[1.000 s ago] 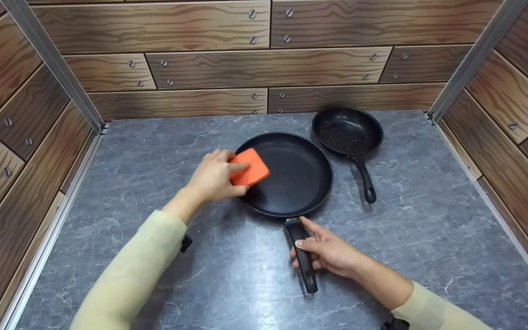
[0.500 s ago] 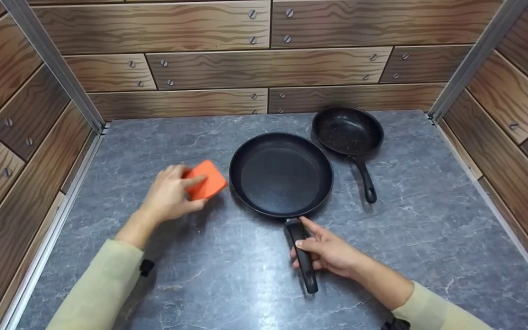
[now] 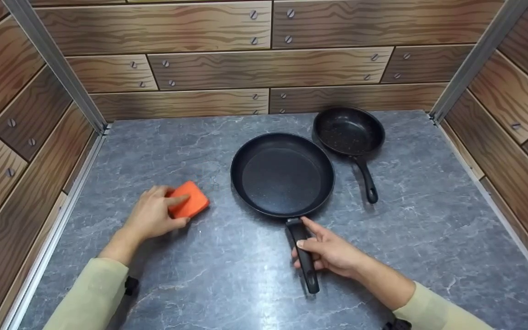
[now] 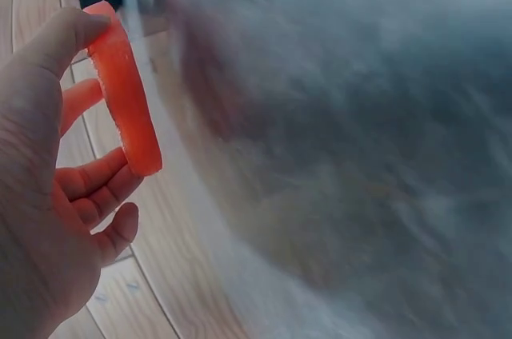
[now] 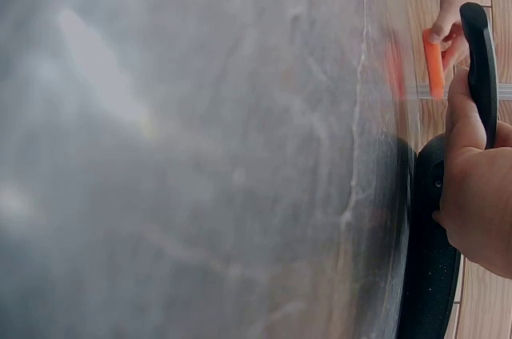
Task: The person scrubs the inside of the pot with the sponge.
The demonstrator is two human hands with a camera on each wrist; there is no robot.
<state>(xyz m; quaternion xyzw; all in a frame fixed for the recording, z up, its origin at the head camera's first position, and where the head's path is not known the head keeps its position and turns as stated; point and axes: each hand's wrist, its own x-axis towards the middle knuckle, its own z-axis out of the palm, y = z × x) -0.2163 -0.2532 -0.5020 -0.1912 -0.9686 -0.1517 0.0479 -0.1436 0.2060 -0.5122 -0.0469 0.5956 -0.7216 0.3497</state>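
My left hand [image 3: 151,213] grips an orange sponge [image 3: 190,200] by its edges, to the left of the large black frying pan [image 3: 287,176]. In the left wrist view the sponge [image 4: 128,99] stands on edge to the camera, thumb at one end and fingertips at the other, just off the tabletop. With my right hand [image 3: 332,252] I hold the handle [image 3: 307,266] of the large pan, thumb on top and some fingers beneath it. The pan lies flat and nothing is in it. From the right wrist, the handle [image 5: 478,67] shows between thumb and fingers.
A smaller black frying pan [image 3: 349,130] sits at the back right, close to the large pan's rim, its handle toward the front. The grey marbled tabletop [image 3: 227,266] is walled by wood-patterned panels [image 3: 268,66] at the back and both sides.
My left hand has carried the sponge from the large pan's left rim out to the left and toward the front, lower over the table. My right hand and both pans stay in place.
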